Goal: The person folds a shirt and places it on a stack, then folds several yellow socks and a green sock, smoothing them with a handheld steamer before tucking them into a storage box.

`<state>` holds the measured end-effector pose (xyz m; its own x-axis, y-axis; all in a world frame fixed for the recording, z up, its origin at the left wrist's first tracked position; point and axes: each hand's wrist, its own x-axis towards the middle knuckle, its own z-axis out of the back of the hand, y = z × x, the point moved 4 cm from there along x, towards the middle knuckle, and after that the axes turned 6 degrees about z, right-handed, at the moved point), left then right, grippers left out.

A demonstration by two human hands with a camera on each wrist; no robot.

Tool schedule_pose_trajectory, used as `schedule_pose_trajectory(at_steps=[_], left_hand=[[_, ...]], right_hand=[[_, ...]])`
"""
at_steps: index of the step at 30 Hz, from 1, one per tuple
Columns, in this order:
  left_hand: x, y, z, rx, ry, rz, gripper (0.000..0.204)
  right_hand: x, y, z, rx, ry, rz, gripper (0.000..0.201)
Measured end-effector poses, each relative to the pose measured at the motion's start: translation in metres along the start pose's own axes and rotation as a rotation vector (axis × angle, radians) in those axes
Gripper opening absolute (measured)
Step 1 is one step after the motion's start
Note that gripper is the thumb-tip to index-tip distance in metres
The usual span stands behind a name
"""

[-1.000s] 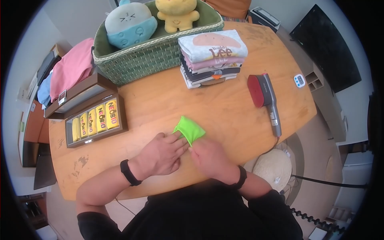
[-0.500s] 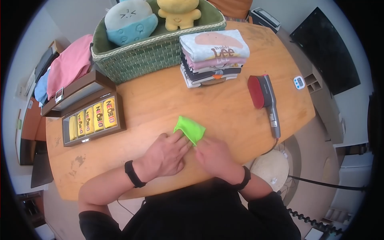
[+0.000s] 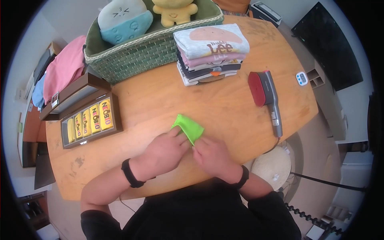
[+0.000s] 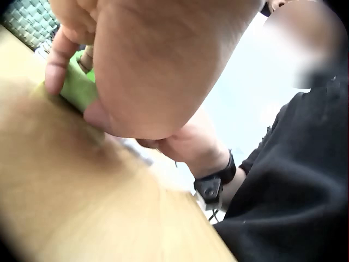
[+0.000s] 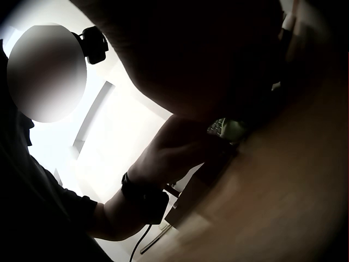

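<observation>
A small piece of bright green folded cloth (image 3: 191,125) lies near the front middle of the wooden table. My left hand (image 3: 165,153) holds its left front edge, fingertips reaching in at the fold. On the other side, my right hand (image 3: 213,155) pinches the cloth's front right corner. In the left wrist view, thumb and fingers close around the green cloth (image 4: 80,90) just over the tabletop. The right wrist view is dark, with only a bit of the green cloth (image 5: 233,131) showing past the hand.
An open brown box (image 3: 117,116) with several yellow NEOBIO bundles stands left. Behind are a green woven basket (image 3: 132,62) with two plush toys and a stack of folded shirts (image 3: 210,50). A handheld steamer (image 3: 272,98) and small timer (image 3: 301,79) lie right.
Both hands keep hold of the green cloth in nearly the same place. The left hand has rolled slightly, its fingers more tucked under now. The head view has shifted a little.
</observation>
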<state>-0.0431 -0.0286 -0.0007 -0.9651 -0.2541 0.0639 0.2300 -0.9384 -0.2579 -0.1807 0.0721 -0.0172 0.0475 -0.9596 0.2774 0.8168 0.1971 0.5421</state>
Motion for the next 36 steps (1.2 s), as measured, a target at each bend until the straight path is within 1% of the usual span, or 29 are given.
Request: schedule_pose_trajectory(at_steps=[2, 3, 5, 6, 8, 9, 11, 13, 14, 15, 16, 17, 18, 19, 20, 22, 23, 25, 27, 29, 30, 32, 34, 36], left_hand=[[-0.004, 0.01, 0.014, -0.274, -0.093, -0.013, 0.025], [-0.007, 0.013, 0.014, -0.27, -0.086, -0.009, 0.025], [-0.01, 0.025, 0.013, -0.421, -0.11, 0.172, 0.023], [-0.007, 0.024, 0.014, -0.417, -0.105, 0.168, 0.023], [0.0, 0.021, 0.021, -0.359, -0.276, 0.157, 0.014], [0.001, 0.023, 0.02, -0.359, -0.279, 0.154, 0.014], [0.002, 0.03, 0.013, -0.306, -0.17, 0.151, 0.007], [0.003, 0.03, 0.016, -0.322, -0.187, 0.141, 0.006], [0.003, 0.03, 0.017, -0.341, -0.201, 0.132, 0.005], [0.004, 0.033, 0.017, -0.338, -0.203, 0.131, 0.005], [0.005, 0.039, 0.014, -0.417, -0.228, 0.151, 0.009], [0.005, 0.043, 0.013, -0.496, -0.253, 0.171, 0.015], [0.005, 0.046, 0.013, -0.493, -0.254, 0.171, 0.015], [0.005, 0.05, 0.013, -0.562, -0.23, 0.198, 0.015], [0.005, 0.054, 0.013, -0.631, -0.207, 0.223, 0.016], [0.005, 0.056, 0.015, -0.667, -0.18, 0.237, 0.017], [0.005, 0.058, 0.015, -0.707, -0.152, 0.257, 0.018], [0.003, 0.061, 0.014, -0.718, -0.144, 0.249, 0.018], [0.003, 0.062, 0.014, -0.731, -0.134, 0.239, 0.018], [0.003, 0.061, 0.015, -0.95, -0.084, 0.348, 0.014], [0.003, 0.06, 0.017, -0.952, -0.083, 0.347, 0.014], [-0.001, 0.064, 0.01, -1.167, 0.064, 0.579, 0.013], [-0.001, 0.065, 0.009, -1.226, 0.077, 0.6, 0.013], [-0.003, 0.068, 0.007, -1.285, 0.087, 0.624, 0.014]], right_hand=[[0.001, 0.0, -0.003, -0.004, -0.005, 0.009, 0.013], [0.001, 0.001, -0.004, -0.029, -0.004, 0.003, 0.013], [0.001, 0.003, -0.005, -0.05, -0.009, -0.007, 0.012], [0.002, 0.003, -0.005, -0.063, 0.008, -0.019, 0.012], [0.001, 0.003, -0.005, -0.081, 0.024, -0.031, 0.012], [0.0, 0.003, -0.005, -0.102, 0.024, -0.023, 0.012], [0.001, 0.005, -0.004, -0.127, 0.022, -0.012, 0.012], [0.002, 0.006, -0.004, -0.167, 0.056, -0.079, 0.014], [0.002, 0.011, 0.0, -0.167, 0.054, -0.077, 0.014], [0.003, 0.023, 0.008, -0.198, 0.015, 0.031, 0.012], [0.003, 0.032, 0.012, -0.228, -0.023, 0.14, 0.011], [0.004, 0.035, 0.011, -0.228, -0.024, 0.143, 0.011], [0.006, 0.041, 0.008, -0.238, -0.056, 0.244, 0.017], [0.008, 0.048, 0.006, -0.25, -0.088, 0.345, 0.025], [0.009, 0.048, 0.002, -0.253, -0.093, 0.347, 0.025], [0.01, 0.044, -0.009, -0.388, -0.01, 0.247, 0.042], [0.01, 0.044, -0.013, -0.391, -0.01, 0.251, 0.042], [0.009, 0.04, -0.022, -0.475, 0.118, 0.139, 0.051], [0.008, 0.042, -0.024, -0.508, 0.139, 0.135, 0.054], [0.007, 0.044, -0.027, -0.541, 0.16, 0.125, 0.056], [0.007, 0.045, -0.03, -0.553, 0.175, 0.097, 0.056], [0.008, 0.047, -0.032, -0.567, 0.19, 0.066, 0.056], [0.009, 0.05, -0.032, -0.48, 0.202, 0.035, 0.056], [0.01, 0.049, -0.035, -0.475, 0.209, 0.036, 0.058]])
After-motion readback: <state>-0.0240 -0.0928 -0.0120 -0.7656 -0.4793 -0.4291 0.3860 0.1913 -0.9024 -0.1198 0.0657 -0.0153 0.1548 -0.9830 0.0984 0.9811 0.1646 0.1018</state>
